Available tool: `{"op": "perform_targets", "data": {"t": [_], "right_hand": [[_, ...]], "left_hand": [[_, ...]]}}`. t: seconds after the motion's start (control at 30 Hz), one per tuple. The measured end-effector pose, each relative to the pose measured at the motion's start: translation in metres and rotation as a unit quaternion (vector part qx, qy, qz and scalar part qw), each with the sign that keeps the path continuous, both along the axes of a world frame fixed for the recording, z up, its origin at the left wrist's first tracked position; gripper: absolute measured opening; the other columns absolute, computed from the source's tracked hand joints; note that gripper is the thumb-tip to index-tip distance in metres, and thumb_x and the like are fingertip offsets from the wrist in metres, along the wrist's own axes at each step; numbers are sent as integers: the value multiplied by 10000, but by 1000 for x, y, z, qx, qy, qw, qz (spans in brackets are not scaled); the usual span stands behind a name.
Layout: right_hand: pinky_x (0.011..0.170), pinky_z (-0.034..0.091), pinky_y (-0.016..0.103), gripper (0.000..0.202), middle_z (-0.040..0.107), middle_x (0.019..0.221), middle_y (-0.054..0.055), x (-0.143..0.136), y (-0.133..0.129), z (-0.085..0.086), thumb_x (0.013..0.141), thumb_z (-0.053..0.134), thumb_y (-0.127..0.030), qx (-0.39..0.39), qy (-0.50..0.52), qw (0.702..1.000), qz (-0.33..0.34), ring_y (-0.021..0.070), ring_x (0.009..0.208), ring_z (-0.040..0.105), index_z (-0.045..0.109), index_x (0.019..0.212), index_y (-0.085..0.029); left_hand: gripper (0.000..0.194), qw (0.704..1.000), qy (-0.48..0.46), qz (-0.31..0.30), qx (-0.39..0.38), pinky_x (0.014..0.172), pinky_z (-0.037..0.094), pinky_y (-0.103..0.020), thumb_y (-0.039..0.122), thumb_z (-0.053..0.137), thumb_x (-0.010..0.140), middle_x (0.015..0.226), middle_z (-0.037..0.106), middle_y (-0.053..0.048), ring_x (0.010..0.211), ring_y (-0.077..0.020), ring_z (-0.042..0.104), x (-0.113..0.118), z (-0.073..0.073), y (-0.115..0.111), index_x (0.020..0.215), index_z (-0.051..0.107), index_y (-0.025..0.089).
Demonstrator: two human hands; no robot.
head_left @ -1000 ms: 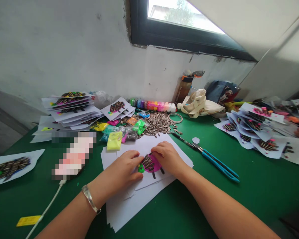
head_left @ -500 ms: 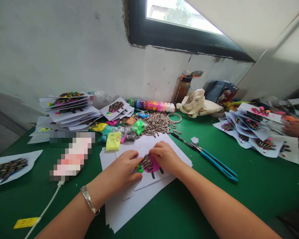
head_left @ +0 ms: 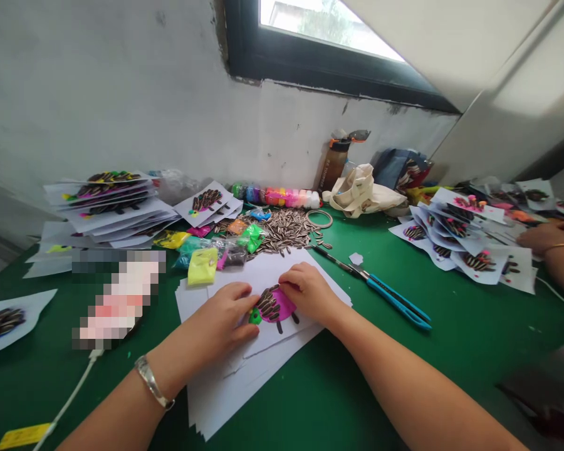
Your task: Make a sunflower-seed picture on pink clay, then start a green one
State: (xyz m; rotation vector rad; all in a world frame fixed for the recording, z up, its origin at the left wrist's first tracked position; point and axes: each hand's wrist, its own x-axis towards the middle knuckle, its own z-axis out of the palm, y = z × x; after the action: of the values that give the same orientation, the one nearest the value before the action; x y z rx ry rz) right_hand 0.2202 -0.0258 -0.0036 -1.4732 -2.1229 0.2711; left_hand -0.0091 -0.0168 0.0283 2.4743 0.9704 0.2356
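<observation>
Hands (head_left: 223, 317) (head_left: 311, 294) w/in ppr stack (head_left: 216, 394) edges

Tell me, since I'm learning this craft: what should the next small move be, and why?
Probably the right hand should add one beside the sunflower seeds on the magenta body: they cover mainly the side near the green head, the visible rest looks bare, and the left hand rests on the sheet. Whether the right hand holds one is hidden.

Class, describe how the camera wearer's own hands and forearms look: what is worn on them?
The left hand and right hand are gloveless, and no sleeves show on the forearms. A shiny silver-coloured bracelet sits by the left wrist; no jewellery shows on the right.
</observation>
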Motion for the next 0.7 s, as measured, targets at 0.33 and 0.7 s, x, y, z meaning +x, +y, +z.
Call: {"op": "perform_targets", "data": {"t": [0.33, 0.7], "right_hand": [[798, 388, 294, 148, 667, 769, 26, -3, 0, 0, 854, 618, -129, -26, -9, 1000, -13, 170, 808, 572, 725, 783, -204], [751, 400, 272, 150, 671, 794, 41, 2, 0, 2, 841, 609, -83, -19, 35, 999, -27, 171, 819, 574, 721, 822, -181]], "left_hand": [[269, 1000, -8, 4, 4, 977, 461, -432, 296, 643, 797, 1212, 578, -116, 1150, -312, 546, -1, -2, 1, 1047, 669, 203], [313, 1000, -1, 6, 8, 980, 468, -402, 283, 655, 795, 1218, 587, -115, 1156, -303, 548, 0, 2, -1, 1097, 664, 204]]}}
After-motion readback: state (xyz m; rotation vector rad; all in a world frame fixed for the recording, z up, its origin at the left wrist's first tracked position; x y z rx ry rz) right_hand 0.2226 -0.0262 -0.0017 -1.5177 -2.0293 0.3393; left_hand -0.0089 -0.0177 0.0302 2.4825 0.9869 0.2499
